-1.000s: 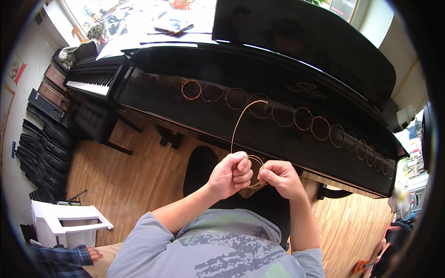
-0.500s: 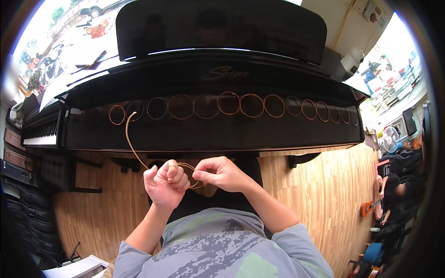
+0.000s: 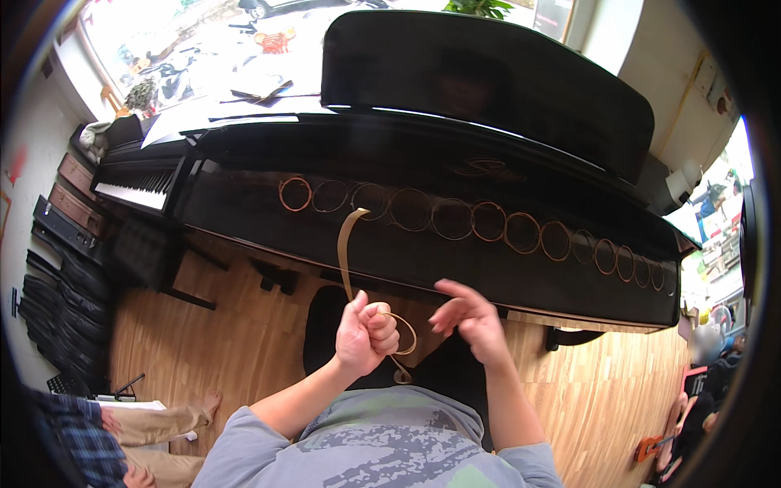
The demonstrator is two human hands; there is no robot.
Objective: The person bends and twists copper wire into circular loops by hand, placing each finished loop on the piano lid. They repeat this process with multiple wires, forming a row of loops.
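Observation:
My left hand (image 3: 366,335) is closed around a thin golden instrument string (image 3: 413,329), partly wound into a loop. Its free end rises from the fist in a curve over the piano's front edge and looks like a broad band, smeared by motion. Another bit of it dangles below the fist. Apart from it on the right, my right hand (image 3: 473,324) hovers with fingers spread, slightly blurred, holding nothing. Beyond both hands, a row of coiled strings, copper-coloured and dark, lies along the black piano lid (image 3: 244,215), from a reddish coil (image 3: 295,194) at the left to small coils (image 3: 625,264) at the right.
A keyboard (image 3: 134,193) and a dark bench (image 3: 146,252) stand at the left. A seated person in a plaid sleeve (image 3: 73,431) is at the lower left. Wooden floor (image 3: 236,342) lies below; an orange guitar (image 3: 648,448) is at the lower right.
My right hand has let go of the string loop and moved away to the right, fingers opening. The view has turned and shifted, bringing the seated person into sight at the lower left.

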